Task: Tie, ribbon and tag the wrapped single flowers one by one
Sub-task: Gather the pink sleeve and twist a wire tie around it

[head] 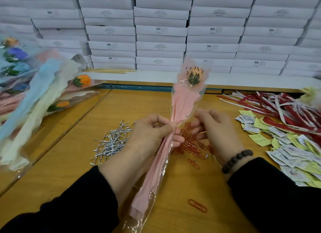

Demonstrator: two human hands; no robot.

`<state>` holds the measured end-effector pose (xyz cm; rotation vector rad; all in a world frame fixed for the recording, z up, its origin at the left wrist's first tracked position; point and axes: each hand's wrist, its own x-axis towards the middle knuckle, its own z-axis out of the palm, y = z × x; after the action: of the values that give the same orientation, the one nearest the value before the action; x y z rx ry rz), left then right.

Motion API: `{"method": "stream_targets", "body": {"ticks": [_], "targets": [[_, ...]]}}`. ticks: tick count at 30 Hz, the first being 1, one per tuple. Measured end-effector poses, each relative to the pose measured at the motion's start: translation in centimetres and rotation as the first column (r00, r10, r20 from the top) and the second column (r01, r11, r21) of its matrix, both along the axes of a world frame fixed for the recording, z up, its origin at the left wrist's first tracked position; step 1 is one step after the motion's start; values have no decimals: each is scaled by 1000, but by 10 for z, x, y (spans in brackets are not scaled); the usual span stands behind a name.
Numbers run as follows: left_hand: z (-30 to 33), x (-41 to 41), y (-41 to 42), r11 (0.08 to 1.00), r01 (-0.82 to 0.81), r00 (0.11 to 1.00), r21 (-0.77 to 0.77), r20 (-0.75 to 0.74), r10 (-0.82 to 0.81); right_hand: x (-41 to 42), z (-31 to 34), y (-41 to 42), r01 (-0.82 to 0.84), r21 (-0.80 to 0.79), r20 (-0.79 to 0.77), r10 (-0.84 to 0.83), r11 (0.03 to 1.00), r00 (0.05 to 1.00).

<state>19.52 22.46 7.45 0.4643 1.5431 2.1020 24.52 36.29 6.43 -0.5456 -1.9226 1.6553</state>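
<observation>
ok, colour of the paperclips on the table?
Red-orange paperclips, piled under the hands, two loose nearer the camera. Only the head view shows them.

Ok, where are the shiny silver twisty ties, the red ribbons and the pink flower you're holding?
silver twist ties (111, 142), head view, middle of the loose pile.
red ribbons (278, 107), head view, middle of the heap.
pink wrapped flower (182, 100), head view, pink paper below the bloom.
</observation>
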Motion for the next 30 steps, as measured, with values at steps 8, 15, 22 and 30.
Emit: {"method": "stream_targets", "body": {"ticks": [8, 15, 22, 30], "targets": [[0, 6, 1, 990, 120, 992, -74, -14, -122, 0, 0, 12, -66, -337, -32, 59, 939, 998], [1, 6, -2, 952, 290, 957, -102, 54, -286, -1, -2, 24, -28, -508, -76, -13, 861, 997], [3, 1, -9, 883, 428, 904, -195, 76, -421, -2, -3, 23, -72, -528, -111, 15, 846, 994], [15, -16, -23, 767, 518, 835, -378, 26, -550, -5, -7, 10, -182, -567, -212, 71, 804, 975]]}}
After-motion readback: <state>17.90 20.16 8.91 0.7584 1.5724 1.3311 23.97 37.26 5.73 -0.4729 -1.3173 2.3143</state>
